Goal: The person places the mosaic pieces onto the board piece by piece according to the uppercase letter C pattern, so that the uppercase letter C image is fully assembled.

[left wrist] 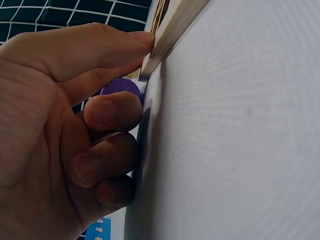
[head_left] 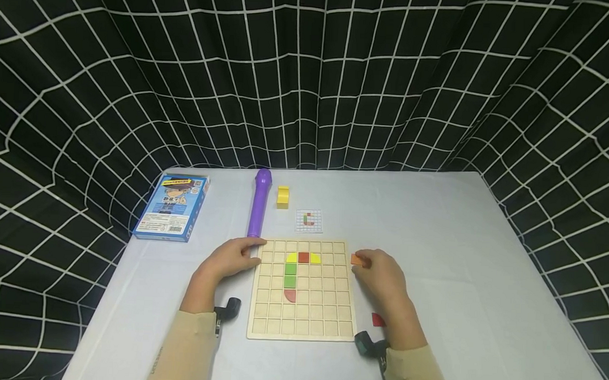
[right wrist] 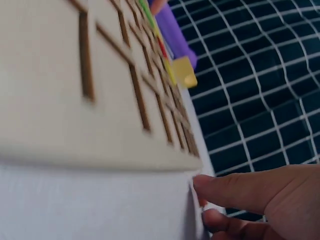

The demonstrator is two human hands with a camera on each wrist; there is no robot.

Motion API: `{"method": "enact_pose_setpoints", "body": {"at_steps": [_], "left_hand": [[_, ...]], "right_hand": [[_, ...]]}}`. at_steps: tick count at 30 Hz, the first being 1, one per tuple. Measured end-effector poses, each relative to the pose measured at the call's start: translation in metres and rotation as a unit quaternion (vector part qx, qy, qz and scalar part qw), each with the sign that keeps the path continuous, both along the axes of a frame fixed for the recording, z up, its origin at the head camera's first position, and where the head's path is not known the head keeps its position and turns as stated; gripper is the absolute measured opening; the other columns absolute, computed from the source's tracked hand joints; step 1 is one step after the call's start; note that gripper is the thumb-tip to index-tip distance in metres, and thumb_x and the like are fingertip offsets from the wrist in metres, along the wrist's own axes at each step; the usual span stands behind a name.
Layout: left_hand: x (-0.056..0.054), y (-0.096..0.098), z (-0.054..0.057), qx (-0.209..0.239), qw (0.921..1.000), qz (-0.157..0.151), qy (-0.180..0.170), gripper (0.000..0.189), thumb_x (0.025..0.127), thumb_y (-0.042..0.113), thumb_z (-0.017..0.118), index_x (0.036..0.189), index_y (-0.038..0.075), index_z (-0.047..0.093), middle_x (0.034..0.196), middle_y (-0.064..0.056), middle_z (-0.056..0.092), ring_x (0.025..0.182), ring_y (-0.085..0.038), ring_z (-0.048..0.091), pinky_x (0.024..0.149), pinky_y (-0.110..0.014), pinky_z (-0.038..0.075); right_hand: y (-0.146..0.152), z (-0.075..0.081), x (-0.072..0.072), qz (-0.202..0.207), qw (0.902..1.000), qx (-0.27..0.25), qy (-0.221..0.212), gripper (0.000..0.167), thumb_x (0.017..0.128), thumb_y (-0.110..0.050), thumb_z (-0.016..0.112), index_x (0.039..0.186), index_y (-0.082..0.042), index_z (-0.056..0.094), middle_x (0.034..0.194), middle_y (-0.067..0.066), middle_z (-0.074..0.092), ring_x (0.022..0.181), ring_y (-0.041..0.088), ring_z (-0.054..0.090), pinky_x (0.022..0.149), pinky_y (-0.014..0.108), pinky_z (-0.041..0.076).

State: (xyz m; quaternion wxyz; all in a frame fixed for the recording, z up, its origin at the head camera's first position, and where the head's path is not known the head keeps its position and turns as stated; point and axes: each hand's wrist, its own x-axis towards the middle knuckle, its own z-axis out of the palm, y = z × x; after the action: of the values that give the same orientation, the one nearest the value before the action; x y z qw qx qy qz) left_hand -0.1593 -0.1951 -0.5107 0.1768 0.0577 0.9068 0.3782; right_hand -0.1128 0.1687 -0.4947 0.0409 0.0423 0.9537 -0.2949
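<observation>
A wooden grid board (head_left: pixel 324 313) lies flat on the table. My left hand (head_left: pixel 230 259) is at its upper left corner, thumb and index finger on the edge; the other fingers curl below in the left wrist view. To the right of the board my right hand (head_left: pixel 384 275) pinches an orange block (head_left: pixel 356 260) between thumb and fingers, mostly hidden in the right wrist view. On the board, a red square (head_left: pixel 304 257) sits between two yellow pieces (head_left: pixel 315 259). Green squares (head_left: pixel 290 281) run down from the left yellow one to a pink-red quarter-round piece (head_left: pixel 290 295).
A red piece (head_left: pixel 377 319) lies by the right forearm. Behind the board are a small printed pattern card (head_left: pixel 309 221), a yellow block (head_left: pixel 282 197) and a purple microphone-shaped tube (head_left: pixel 259 205). A blue box (head_left: pixel 172 207) lies at the left. Black grid-patterned cloth (head_left: pixel 309 82) hangs behind the table.
</observation>
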Motion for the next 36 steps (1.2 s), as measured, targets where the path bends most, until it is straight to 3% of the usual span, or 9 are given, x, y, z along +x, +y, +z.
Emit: {"method": "enact_pose_setpoints", "body": {"at_steps": [4,12,19,22,27,36], "left_hand": [[0.0,0.0,0.0,0.0,1.0,-0.001,0.002,0.053,0.087,0.023,0.08,0.138,0.024,0.067,0.073,-0.004,0.048,0.069,-0.019,0.046,0.067,-0.036,0.039],[-0.001,0.0,-0.001,0.001,1.0,-0.001,0.003,0.053,0.087,0.023,0.08,0.138,0.025,0.067,0.074,-0.004,0.049,0.069,-0.019,0.046,0.067,-0.036,0.039],[-0.001,0.0,-0.002,0.003,1.0,0.001,0.001,0.053,0.087,0.024,0.08,0.138,0.025,0.067,0.073,-0.004,0.049,0.068,-0.019,0.046,0.066,-0.036,0.04],[-0.001,0.0,-0.002,0.002,1.0,0.001,0.001,0.053,0.087,0.024,0.08,0.138,0.026,0.067,0.073,-0.004,0.049,0.068,-0.019,0.046,0.066,-0.036,0.04],[-0.001,0.0,0.0,-0.001,1.0,-0.002,0.004,0.054,0.087,0.024,0.08,0.138,0.025,0.066,0.073,-0.003,0.049,0.068,-0.019,0.046,0.067,-0.036,0.04],[-0.001,0.0,0.001,-0.003,0.9999,-0.009,0.009,0.053,0.087,0.024,0.08,0.138,0.024,0.066,0.071,-0.002,0.048,0.067,-0.018,0.045,0.067,-0.036,0.039]], "right_hand": [[0.006,-0.005,-0.003,-0.003,0.9999,0.007,-0.008,0.036,0.09,-0.016,0.074,0.125,-0.008,0.073,0.093,0.006,0.065,0.087,0.026,0.057,0.078,0.046,0.048],[0.006,-0.008,-0.004,-0.016,0.9998,0.006,0.006,0.032,0.088,-0.02,0.076,0.115,-0.003,0.074,0.085,0.004,0.061,0.078,0.023,0.055,0.068,0.04,0.046],[0.002,-0.004,-0.004,-0.016,0.9992,-0.027,0.024,0.034,0.084,-0.027,0.078,0.109,-0.004,0.073,0.096,0.005,0.068,0.081,0.024,0.057,0.071,0.042,0.047],[-0.003,0.004,-0.001,0.004,0.9974,-0.065,0.031,0.033,0.084,-0.025,0.077,0.109,-0.004,0.073,0.098,0.007,0.068,0.077,0.023,0.055,0.067,0.039,0.045],[-0.018,0.017,0.008,0.059,0.992,-0.108,0.03,0.031,0.084,-0.023,0.079,0.11,-0.007,0.072,0.088,0.004,0.061,0.068,0.019,0.05,0.059,0.034,0.042],[-0.045,0.018,0.021,0.175,0.9805,-0.088,0.018,0.022,0.082,-0.021,0.086,0.101,-0.016,0.076,0.089,-0.006,0.063,0.074,0.013,0.053,0.067,0.033,0.046]]}}
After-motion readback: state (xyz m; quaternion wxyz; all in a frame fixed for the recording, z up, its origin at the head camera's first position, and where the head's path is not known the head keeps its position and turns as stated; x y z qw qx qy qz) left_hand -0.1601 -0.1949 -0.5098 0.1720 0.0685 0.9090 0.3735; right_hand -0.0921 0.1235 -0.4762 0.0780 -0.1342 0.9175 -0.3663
